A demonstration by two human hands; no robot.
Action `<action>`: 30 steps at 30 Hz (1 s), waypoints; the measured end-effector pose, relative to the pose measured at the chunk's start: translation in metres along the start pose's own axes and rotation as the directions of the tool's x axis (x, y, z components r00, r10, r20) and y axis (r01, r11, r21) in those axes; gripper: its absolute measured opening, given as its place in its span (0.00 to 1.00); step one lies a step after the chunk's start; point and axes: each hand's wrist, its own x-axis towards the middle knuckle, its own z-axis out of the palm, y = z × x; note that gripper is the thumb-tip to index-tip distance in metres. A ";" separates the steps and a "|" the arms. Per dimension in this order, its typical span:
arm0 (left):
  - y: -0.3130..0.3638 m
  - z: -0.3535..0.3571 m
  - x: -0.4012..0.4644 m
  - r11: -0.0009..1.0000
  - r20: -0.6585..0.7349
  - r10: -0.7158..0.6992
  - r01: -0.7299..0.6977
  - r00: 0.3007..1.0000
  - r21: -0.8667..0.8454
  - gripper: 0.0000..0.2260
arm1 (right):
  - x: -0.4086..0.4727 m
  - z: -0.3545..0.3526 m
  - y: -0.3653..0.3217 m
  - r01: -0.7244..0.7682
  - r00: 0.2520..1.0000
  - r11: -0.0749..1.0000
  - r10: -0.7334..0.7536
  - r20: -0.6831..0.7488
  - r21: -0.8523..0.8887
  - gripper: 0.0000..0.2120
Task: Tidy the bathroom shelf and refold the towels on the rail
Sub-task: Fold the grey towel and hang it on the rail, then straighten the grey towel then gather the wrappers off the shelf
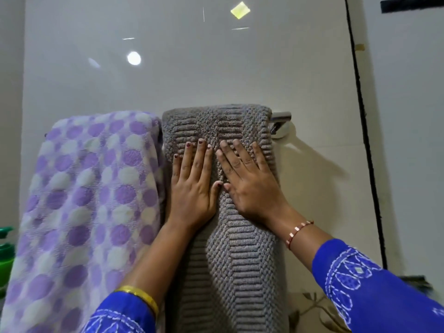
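A grey ribbed towel (230,265) hangs folded over a chrome rail (280,120) on the wall, in the middle of the view. My left hand (192,186) lies flat on its upper left part, fingers straight and pointing up. My right hand (247,181) lies flat beside it on the upper right part, fingers spread. The two thumbs nearly meet at the towel's centre. A purple-and-white dotted towel (89,207) hangs over the same rail just to the left, touching the grey one.
Glossy pale wall tiles (192,68) fill the background. A green bottle (6,255) shows at the left edge. A black cable (365,140) runs down the wall on the right. A leaf-patterned tile (310,306) sits low right.
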 end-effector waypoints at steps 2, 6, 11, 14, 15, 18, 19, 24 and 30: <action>0.000 0.003 -0.014 0.999 0.014 0.008 -0.008 1.000 -0.042 0.27 | -0.014 0.002 -0.006 0.033 0.999 0.999 -0.033 0.018 -0.014 0.27; 0.002 0.003 -0.049 0.998 0.087 0.039 -0.035 0.995 -0.047 0.25 | -0.046 0.003 -0.020 0.103 0.993 0.994 -0.101 0.060 -0.037 0.27; 0.011 -0.005 -0.098 0.998 0.197 0.035 -0.043 0.980 0.037 0.25 | -0.092 0.002 -0.036 0.247 0.964 0.969 -0.248 0.094 0.026 0.25; 0.020 -0.014 -0.126 0.999 0.282 0.013 -0.025 0.959 0.039 0.26 | -0.117 -0.001 -0.043 0.310 0.936 0.949 -0.316 0.153 0.059 0.27; 0.023 -0.017 -0.134 1.000 0.314 0.004 -0.013 0.950 0.025 0.26 | -0.124 -0.002 -0.044 0.330 0.925 0.941 -0.338 0.173 0.072 0.27; 0.028 -0.022 -0.154 0.999 0.406 -0.029 0.039 0.913 -0.017 0.26 | -0.135 -0.006 -0.044 0.372 0.903 0.919 -0.390 0.178 0.129 0.24; 0.032 -0.024 -0.157 0.998 0.422 -0.037 0.057 0.906 -0.036 0.26 | -0.137 -0.006 -0.044 0.377 0.902 0.913 -0.400 0.162 0.156 0.23; 0.066 -0.051 -0.152 0.969 0.430 -0.178 0.235 0.885 -0.082 0.22 | -0.141 -0.018 -0.053 0.365 0.924 0.871 -0.381 -0.016 0.328 0.15; 0.103 -0.101 -0.129 0.740 0.293 -0.578 0.641 0.762 -0.206 0.14 | -0.124 -0.059 -0.059 0.109 0.994 0.723 -0.089 -0.064 0.682 0.15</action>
